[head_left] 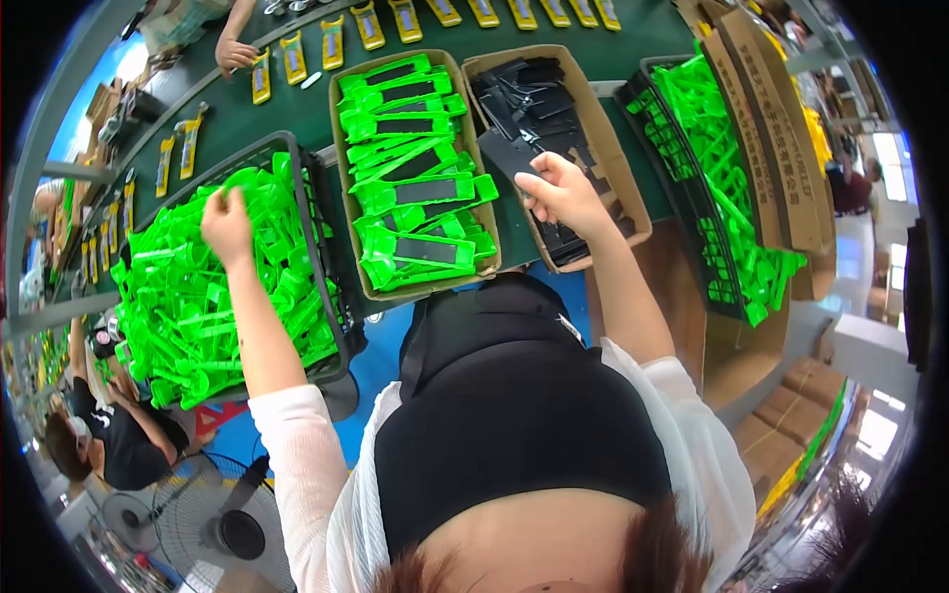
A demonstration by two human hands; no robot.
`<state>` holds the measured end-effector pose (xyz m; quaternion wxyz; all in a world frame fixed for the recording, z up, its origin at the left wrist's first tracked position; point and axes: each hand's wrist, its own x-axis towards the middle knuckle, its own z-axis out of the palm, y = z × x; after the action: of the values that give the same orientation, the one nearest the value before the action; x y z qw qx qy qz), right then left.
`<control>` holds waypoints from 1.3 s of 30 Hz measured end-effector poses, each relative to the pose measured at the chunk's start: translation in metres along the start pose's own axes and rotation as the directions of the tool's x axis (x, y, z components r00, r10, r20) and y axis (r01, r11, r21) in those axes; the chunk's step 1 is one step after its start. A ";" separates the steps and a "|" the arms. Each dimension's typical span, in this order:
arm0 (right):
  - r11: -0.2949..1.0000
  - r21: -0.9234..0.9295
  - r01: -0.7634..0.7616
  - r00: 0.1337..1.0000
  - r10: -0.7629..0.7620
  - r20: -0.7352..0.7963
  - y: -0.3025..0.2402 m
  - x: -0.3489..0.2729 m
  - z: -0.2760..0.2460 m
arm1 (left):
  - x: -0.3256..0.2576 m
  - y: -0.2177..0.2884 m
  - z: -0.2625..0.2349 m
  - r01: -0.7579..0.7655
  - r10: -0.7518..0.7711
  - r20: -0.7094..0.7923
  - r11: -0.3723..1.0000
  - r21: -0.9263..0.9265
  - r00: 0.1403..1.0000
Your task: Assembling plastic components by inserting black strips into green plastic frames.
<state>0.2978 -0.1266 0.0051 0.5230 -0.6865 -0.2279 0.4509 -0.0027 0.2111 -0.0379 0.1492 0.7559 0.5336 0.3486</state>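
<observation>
Got the left hand (227, 227) down at the green parts (227, 306) in the left crate (316, 212), with fingers bunched together but blurry, so can't tell if clamped on one. Over in the right hand (563, 193), pinching what looks like a black strip (505, 155) between thumb and fingers, above the left edge of the strip box (601, 143). Probably gripped near the end to leave most of the flat face uncovered.

Between crate and strip box, got a carton (435, 288) full of green parts with dark panels in them. Likely set there to be reachable by both hands. Mostly laid crosswise in layers, maybe just to fit more in.

Off to the right, seeing another crate (714, 257) of green parts. On the far side of the table (306, 109), spotting yellow packs (332, 44) spaced in a row, maybe for easy picking up, plus a co-worker's hand (235, 54) near the left end.
</observation>
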 end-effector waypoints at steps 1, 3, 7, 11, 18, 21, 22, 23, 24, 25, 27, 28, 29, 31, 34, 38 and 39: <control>1.000 0.006 -0.009 1.000 0.009 0.021 -0.007 -0.003 0.004 | 0.005 -0.023 -0.008 -0.065 0.063 -0.201 0.998 -0.002 0.978; 0.999 0.020 -0.043 0.999 0.043 0.000 -0.008 -0.010 0.000 | -0.008 0.023 -0.029 0.074 -0.218 -0.313 0.907 -0.414 0.924; 0.997 0.066 -0.028 0.999 0.030 -0.036 -0.008 -0.024 -0.003 | -0.032 0.044 -0.030 0.341 -0.412 0.249 0.167 -0.925 0.877; 0.992 0.118 -0.051 0.998 0.054 -0.016 0.003 -0.029 -0.002 | -0.099 0.086 0.002 0.732 -0.063 0.737 -0.090 -0.675 0.673; 0.987 0.117 0.112 0.991 -0.120 0.059 0.022 -0.034 -0.052 | -0.155 0.174 0.033 0.891 -0.076 0.888 0.029 -0.452 0.453; 0.973 0.222 0.063 0.996 -0.074 0.039 0.021 -0.027 -0.082 | -0.164 0.209 0.038 0.865 0.014 0.868 0.081 -0.496 0.497; 0.974 0.218 0.056 0.996 -0.068 0.049 0.021 -0.025 -0.090 | -0.168 0.218 0.039 0.844 -0.004 0.848 0.100 -0.528 0.531; 0.976 0.214 0.049 0.996 -0.064 0.066 0.021 -0.023 -0.098 | -0.172 0.228 0.043 0.819 -0.026 0.823 0.121 -0.560 0.567; 0.964 0.259 0.065 0.993 -0.088 0.080 0.024 -0.023 -0.105 | -0.176 0.237 0.046 0.812 -0.054 0.815 0.145 -0.565 0.577; 0.949 0.304 0.082 0.990 -0.112 0.084 0.025 -0.023 -0.112 | -0.178 0.249 0.048 0.807 -0.073 0.809 0.168 -0.567 0.584; 0.930 0.357 0.084 0.978 -0.146 0.149 0.031 -0.019 -0.121 | -0.186 0.271 0.053 0.782 -0.094 0.782 0.195 -0.593 0.616; 0.940 0.324 0.108 0.973 -0.167 0.159 0.031 -0.019 -0.123 | -0.190 0.284 0.055 0.747 -0.109 0.747 0.240 -0.620 0.656; 0.946 0.292 0.141 0.968 -0.194 0.162 0.027 -0.020 -0.124 | -0.193 0.298 0.053 0.709 -0.114 0.712 0.288 -0.644 0.693; 0.962 0.206 0.179 0.953 -0.221 0.206 0.023 -0.018 -0.122 | -0.199 0.317 0.054 0.660 -0.112 0.663 0.311 -0.684 0.740; 0.960 0.157 0.234 0.940 -0.264 0.216 0.023 -0.018 -0.116 | -0.205 0.332 0.060 0.663 -0.168 0.644 0.264 -0.700 0.747; 0.959 -0.064 0.276 0.939 -0.255 0.228 0.011 -0.025 -0.114 | -0.211 0.334 0.072 0.605 -0.195 0.575 0.329 -0.725 0.795; 0.959 -0.076 0.273 0.942 -0.250 0.224 0.010 -0.027 -0.114 | -0.213 0.336 0.074 0.569 -0.208 0.531 0.377 -0.731 0.821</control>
<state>0.3809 -0.2098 0.0113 0.5139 -0.6249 -0.3950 0.4352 0.2447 -0.1019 0.0317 0.6809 0.4716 0.4111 0.3807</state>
